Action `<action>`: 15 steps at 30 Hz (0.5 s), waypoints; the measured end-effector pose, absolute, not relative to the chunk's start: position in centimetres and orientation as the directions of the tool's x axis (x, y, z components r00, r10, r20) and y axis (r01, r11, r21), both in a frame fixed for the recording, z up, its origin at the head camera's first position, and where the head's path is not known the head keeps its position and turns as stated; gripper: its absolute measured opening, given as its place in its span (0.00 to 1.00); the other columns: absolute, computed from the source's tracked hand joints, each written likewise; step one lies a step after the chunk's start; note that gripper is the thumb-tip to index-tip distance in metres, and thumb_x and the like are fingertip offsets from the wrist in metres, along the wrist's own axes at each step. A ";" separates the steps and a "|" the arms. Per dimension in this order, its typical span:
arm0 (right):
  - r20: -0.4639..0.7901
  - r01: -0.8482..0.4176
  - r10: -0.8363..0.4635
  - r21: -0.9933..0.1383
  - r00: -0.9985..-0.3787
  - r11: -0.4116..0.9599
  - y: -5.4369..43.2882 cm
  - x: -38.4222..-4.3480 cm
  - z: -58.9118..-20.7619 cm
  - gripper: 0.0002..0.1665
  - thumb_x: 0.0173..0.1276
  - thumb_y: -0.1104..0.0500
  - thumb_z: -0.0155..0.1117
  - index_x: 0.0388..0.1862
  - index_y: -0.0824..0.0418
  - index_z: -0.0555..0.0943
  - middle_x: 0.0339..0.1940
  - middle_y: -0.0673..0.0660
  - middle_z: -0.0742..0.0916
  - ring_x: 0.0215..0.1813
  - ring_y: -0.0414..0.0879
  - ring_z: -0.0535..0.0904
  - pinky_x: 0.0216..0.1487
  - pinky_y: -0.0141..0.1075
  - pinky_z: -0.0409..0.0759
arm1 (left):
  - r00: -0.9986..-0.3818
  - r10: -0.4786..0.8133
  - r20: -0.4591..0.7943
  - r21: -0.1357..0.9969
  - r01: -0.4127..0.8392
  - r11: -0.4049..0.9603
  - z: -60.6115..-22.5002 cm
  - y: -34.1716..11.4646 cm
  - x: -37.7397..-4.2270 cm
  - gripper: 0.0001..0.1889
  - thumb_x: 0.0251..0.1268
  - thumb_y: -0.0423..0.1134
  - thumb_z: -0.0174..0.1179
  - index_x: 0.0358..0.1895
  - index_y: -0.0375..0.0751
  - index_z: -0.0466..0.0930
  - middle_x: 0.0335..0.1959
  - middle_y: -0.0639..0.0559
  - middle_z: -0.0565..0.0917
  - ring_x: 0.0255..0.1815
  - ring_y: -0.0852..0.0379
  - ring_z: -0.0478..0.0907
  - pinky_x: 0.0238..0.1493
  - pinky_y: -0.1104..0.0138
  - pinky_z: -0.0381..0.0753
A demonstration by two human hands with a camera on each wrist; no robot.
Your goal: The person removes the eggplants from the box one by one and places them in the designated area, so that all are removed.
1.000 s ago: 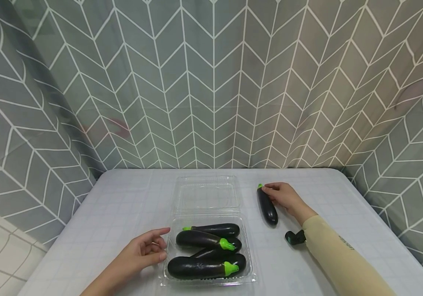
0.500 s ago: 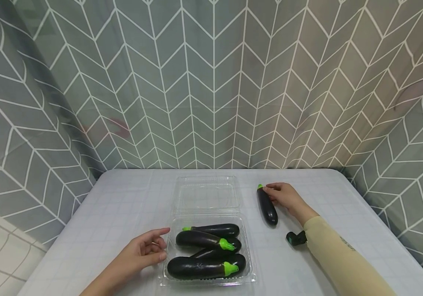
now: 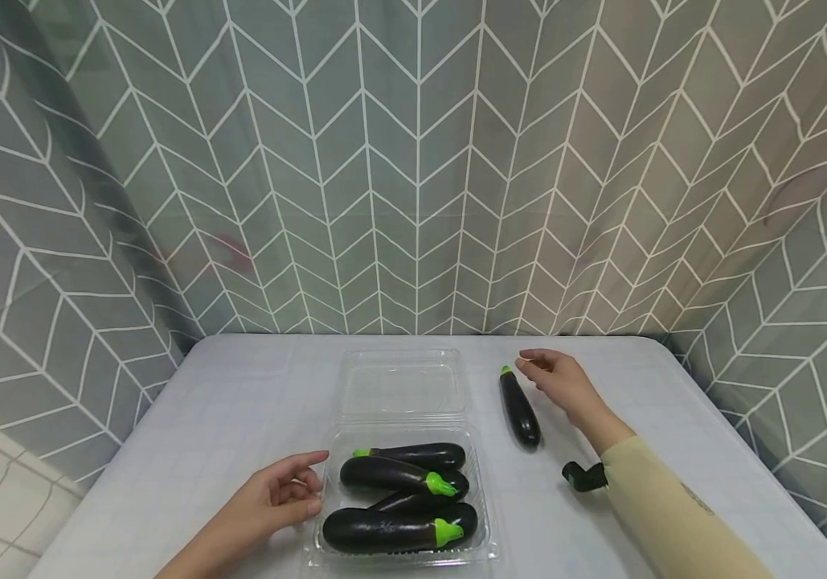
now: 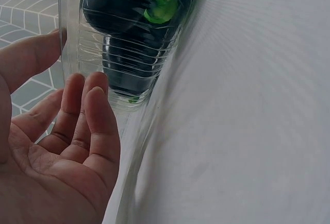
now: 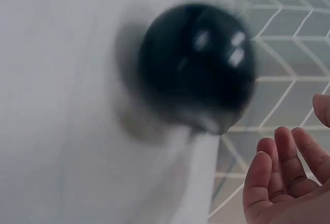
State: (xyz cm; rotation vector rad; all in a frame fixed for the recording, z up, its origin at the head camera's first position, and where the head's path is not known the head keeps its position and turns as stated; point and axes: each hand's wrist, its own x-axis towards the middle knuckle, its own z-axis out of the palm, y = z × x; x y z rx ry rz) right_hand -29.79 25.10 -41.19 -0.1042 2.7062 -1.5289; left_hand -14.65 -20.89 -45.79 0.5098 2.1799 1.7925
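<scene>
A clear plastic clamshell box [image 3: 485, 482] lies unfolded on the table, several dark eggplants [image 3: 380, 531] with green caps in its base. My left hand [image 3: 279, 498] is at the box's left edge, fingers loosely bent and gripping nothing. In the left wrist view, the fingertips [image 4: 95, 87] are right at the clear wall. One more eggplant [image 3: 520, 412] lies on the table to the right of the box, its green cap toward the back. Just right of that cap is my right hand [image 3: 561, 383], fingers relaxed and apart from it. The right wrist view shows this eggplant's rounded end [image 5: 198, 62] up close.
The box's transparent lid [image 3: 400, 384] lies folded back behind its base. A small black device [image 3: 583, 476] sits at the right sleeve's [image 3: 666, 498] cuff. White cloth covers the table [image 3: 239, 394], and a grey chevron-patterned curtain [image 3: 413, 177] hangs behind and at the sides.
My right hand has let go of the single eggplant and lifted slightly away to the right. The left hand stays by the box. The head view has shifted a little.
</scene>
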 end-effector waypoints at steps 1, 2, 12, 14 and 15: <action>0.021 -0.059 -0.079 -0.857 -0.997 0.511 24.9 -29.6 -41.0 0.34 0.73 0.42 0.60 0.67 0.65 0.74 0.57 0.63 0.82 0.57 0.54 0.77 0.56 0.45 0.78 | -0.901 0.434 0.016 0.980 0.100 0.173 -45.7 -20.9 -14.7 0.32 0.67 0.32 0.64 0.71 0.29 0.62 0.47 0.37 0.76 0.45 0.53 0.80 0.42 0.66 0.82; 0.033 -0.072 -0.085 -0.855 -0.996 0.514 24.7 -29.3 -40.8 0.34 0.73 0.42 0.60 0.67 0.64 0.74 0.56 0.62 0.82 0.56 0.53 0.78 0.55 0.45 0.78 | -0.899 0.437 0.027 0.979 0.114 0.172 -45.8 -20.8 -14.7 0.32 0.67 0.32 0.64 0.71 0.28 0.62 0.46 0.37 0.76 0.45 0.53 0.80 0.42 0.65 0.82; 0.036 -0.117 -0.172 -0.867 -0.984 0.484 21.8 -26.9 -39.3 0.33 0.70 0.44 0.64 0.66 0.61 0.75 0.53 0.59 0.82 0.51 0.50 0.81 0.53 0.42 0.80 | -0.900 0.433 0.046 0.972 0.140 0.186 -46.2 -21.0 -14.8 0.33 0.65 0.32 0.65 0.70 0.27 0.63 0.46 0.37 0.76 0.43 0.55 0.80 0.40 0.66 0.82; 0.035 -0.124 -0.192 -0.871 -0.981 0.475 21.2 -26.5 -39.2 0.31 0.70 0.45 0.65 0.65 0.61 0.76 0.53 0.58 0.83 0.51 0.49 0.81 0.52 0.41 0.81 | -0.900 0.433 0.042 0.973 0.135 0.186 -46.2 -21.0 -14.8 0.33 0.65 0.32 0.65 0.70 0.27 0.62 0.46 0.37 0.76 0.43 0.55 0.80 0.40 0.65 0.82; 0.040 -0.135 -0.206 -0.873 -0.978 0.470 21.0 -26.2 -39.2 0.31 0.70 0.45 0.65 0.65 0.61 0.76 0.52 0.58 0.83 0.51 0.49 0.82 0.52 0.41 0.80 | -0.901 0.433 0.039 0.974 0.131 0.185 -46.1 -21.0 -14.8 0.33 0.65 0.32 0.65 0.70 0.27 0.62 0.46 0.37 0.76 0.43 0.55 0.80 0.40 0.65 0.82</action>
